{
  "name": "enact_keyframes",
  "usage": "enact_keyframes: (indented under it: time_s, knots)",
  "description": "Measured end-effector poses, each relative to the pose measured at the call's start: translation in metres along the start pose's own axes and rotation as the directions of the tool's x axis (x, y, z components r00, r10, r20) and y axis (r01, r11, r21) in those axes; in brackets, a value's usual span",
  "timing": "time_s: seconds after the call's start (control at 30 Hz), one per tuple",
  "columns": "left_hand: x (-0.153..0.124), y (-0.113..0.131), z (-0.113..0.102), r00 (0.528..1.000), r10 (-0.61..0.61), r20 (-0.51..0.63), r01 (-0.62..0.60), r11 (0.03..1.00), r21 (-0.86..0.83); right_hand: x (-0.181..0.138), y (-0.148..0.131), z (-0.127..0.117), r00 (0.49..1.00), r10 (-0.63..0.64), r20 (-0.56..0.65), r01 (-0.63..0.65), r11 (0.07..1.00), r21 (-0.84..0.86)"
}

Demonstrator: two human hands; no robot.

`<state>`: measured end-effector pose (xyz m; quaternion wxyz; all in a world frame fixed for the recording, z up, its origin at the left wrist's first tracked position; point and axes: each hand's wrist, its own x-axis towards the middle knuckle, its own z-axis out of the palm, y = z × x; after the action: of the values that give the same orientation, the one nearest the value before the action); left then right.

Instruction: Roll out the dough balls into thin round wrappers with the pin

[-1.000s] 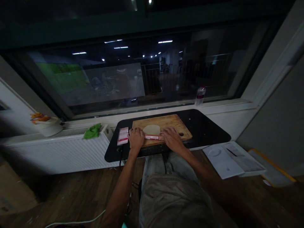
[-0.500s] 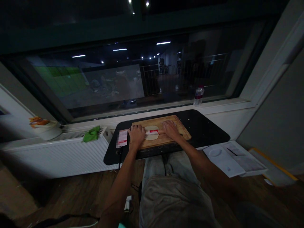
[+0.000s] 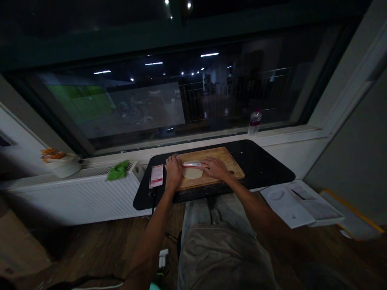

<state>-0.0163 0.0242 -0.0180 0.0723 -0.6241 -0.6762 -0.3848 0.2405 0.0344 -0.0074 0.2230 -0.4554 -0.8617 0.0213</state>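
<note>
A rolling pin (image 3: pixel 192 164) with a red-and-white label lies across the far part of a flat, pale piece of dough (image 3: pixel 192 173). My left hand (image 3: pixel 174 167) is closed around its left end. At the other end, my right hand (image 3: pixel 215 167) grips the handle with curled fingers. Beneath the dough is a wooden cutting board (image 3: pixel 232 163), resting on a black tabletop (image 3: pixel 266 165). The palms and the pin's ends are hidden under the fingers.
Left of the board lies a pink-and-white packet (image 3: pixel 156 176). A green cloth (image 3: pixel 118 170) and a white bowl (image 3: pixel 64 166) sit on the radiator (image 3: pixel 99 201). A bottle (image 3: pixel 254 122) stands on the windowsill; an open white box (image 3: pixel 302 203) is at right.
Both hands have shifted the rolling pin away from me, from the middle of the dough to its far part. More of the dough's near side shows.
</note>
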Motion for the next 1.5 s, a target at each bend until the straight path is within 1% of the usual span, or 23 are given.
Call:
enact_keyframes:
  time_s: [0.07,0.1,0.13,0.2,0.27,0.3,0.37,0.43,0.5,0.6,0.7,0.77,0.83,0.87,0.93,1.03,1.1,1.2,1.27,1.33,1.43,1.5]
  knots:
    - [0.000,-0.001,0.002,0.996,-0.050,-0.080,0.049,0.999,-0.010,0.000,0.000,0.000,0.998,0.057,-0.033,-0.057,0.998,-0.003]
    - [-0.001,-0.001,0.002,0.993,-0.070,-0.096,0.070,0.998,0.000,0.000,0.000,-0.001,0.994,0.097,-0.057,-0.098,0.995,-0.007]
    - [-0.003,-0.001,0.001,0.994,-0.075,-0.083,0.077,0.997,0.020,0.000,0.000,-0.002,0.986,0.142,-0.083,-0.143,0.990,-0.008]
    - [-0.007,0.000,0.000,0.999,-0.035,0.020,0.033,0.997,0.071,-0.001,-0.001,-0.004,0.967,0.222,-0.126,-0.224,0.975,-0.001]
    - [-0.011,0.004,-0.001,0.988,0.032,0.151,-0.050,0.992,0.115,-0.003,-0.002,-0.005,0.953,0.263,-0.148,-0.265,0.964,0.009]
    - [-0.013,0.006,-0.001,0.979,0.055,0.197,-0.082,0.988,0.134,-0.004,-0.002,-0.006,0.951,0.269,-0.150,-0.270,0.963,0.012]
    - [-0.016,0.010,0.001,0.969,0.063,0.240,-0.104,0.981,0.162,-0.005,-0.003,-0.007,0.952,0.272,-0.143,-0.274,0.962,0.008]
    - [-0.017,0.014,0.004,0.963,0.064,0.260,-0.106,0.983,0.153,-0.005,-0.004,-0.008,0.950,0.282,-0.132,-0.285,0.959,0.000]
    - [-0.017,0.017,0.008,0.952,0.096,0.291,-0.130,0.986,0.101,-0.005,-0.005,-0.008,0.949,0.289,-0.126,-0.292,0.956,-0.007]
    - [-0.015,0.017,0.017,0.928,0.175,0.330,-0.180,0.984,-0.017,-0.005,-0.005,-0.008,0.949,0.285,-0.133,-0.288,0.958,-0.005]
    - [-0.010,0.018,0.029,0.901,0.289,0.325,-0.225,0.949,-0.220,-0.005,-0.005,-0.008,0.946,0.293,-0.136,-0.295,0.956,0.003]
    - [-0.006,0.020,0.037,0.877,0.371,0.306,-0.247,0.894,-0.374,-0.006,-0.005,-0.008,0.947,0.294,-0.133,-0.296,0.955,0.005]
    - [-0.003,0.022,0.043,0.853,0.433,0.291,-0.261,0.838,-0.480,-0.006,-0.005,-0.009,0.947,0.293,-0.133,-0.295,0.955,0.004]
    - [-0.001,0.023,0.045,0.845,0.453,0.285,-0.269,0.820,-0.505,-0.006,-0.006,-0.009,0.946,0.295,-0.135,-0.297,0.955,0.005]
    - [-0.001,0.025,0.045,0.839,0.468,0.279,-0.288,0.815,-0.503,-0.006,-0.006,-0.010,0.943,0.300,-0.141,-0.302,0.953,0.011]
    - [-0.008,0.022,0.040,0.834,0.468,0.294,-0.327,0.847,-0.419,-0.007,-0.007,-0.010,0.944,0.298,-0.138,-0.298,0.954,0.025]
    - [-0.015,0.019,0.034,0.809,0.493,0.321,-0.373,0.852,-0.367,-0.007,-0.007,-0.010,0.945,0.299,-0.135,-0.298,0.954,0.028]
    - [-0.024,0.014,0.026,0.753,0.553,0.356,-0.450,0.828,-0.335,-0.007,-0.008,-0.010,0.942,0.308,-0.132,-0.309,0.951,0.017]
    - [-0.026,0.013,0.023,0.736,0.576,0.355,-0.472,0.813,-0.340,-0.007,-0.008,-0.011,0.941,0.314,-0.125,-0.316,0.949,0.007]
    - [-0.026,0.014,0.021,0.742,0.582,0.332,-0.471,0.806,-0.359,-0.007,-0.009,-0.011,0.938,0.325,-0.122,-0.327,0.945,0.002]
    - [-0.025,0.016,0.018,0.770,0.566,0.293,-0.450,0.808,-0.379,-0.008,-0.009,-0.012,0.937,0.329,-0.120,-0.331,0.944,0.006]
    - [-0.025,0.019,0.014,0.788,0.544,0.288,-0.429,0.821,-0.376,-0.009,-0.009,-0.012,0.939,0.319,-0.127,-0.320,0.947,0.013]
